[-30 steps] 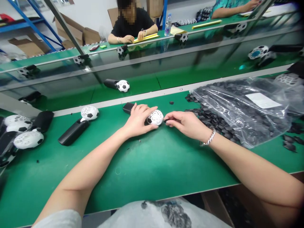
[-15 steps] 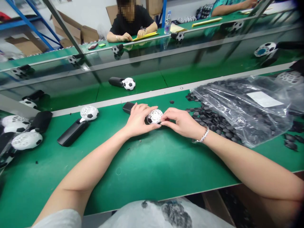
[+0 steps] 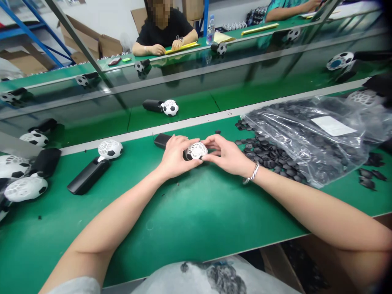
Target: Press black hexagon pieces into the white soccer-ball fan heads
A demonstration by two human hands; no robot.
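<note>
- A person sits at the near edge of a green tabletop (image 3: 159, 228), both bare hands meeting over one small piece.
- That piece is a white ball (image 3: 197, 150) with a football pattern, lying towards the tabletop's far edge, about midway between its left and right ends.
- A black handle (image 3: 161, 140) shows behind the left hand; the join to the ball is hidden.
- The left hand (image 3: 175, 157) curls over the ball's left side, thumb on the near side, fingers on the far side, holding it.
- The right hand (image 3: 225, 155) holds the ball's right side, thumb and fingertips a little apart and touching it; whether a loose bit is pinched there, I cannot tell.
- The held ball looks partly done: black patches sit low on its sides, while the top shows white open webbing with dark gaps. How many patches remain cannot be counted.
- Loose black pieces (image 3: 275, 157) spill near the far edge, right of the right hand, beside and under a clear plastic bag (image 3: 306, 143) full of more.
- Left of the hands lies a finished-looking ball (image 3: 110, 149) on its own handle; more such pieces (image 3: 26, 188) are heaped at the left end.
- Beyond the far edge, a similar piece (image 3: 170, 107) lies on a green belt (image 3: 196, 105); a co-worker (image 3: 165, 28) sits across from it.
</note>
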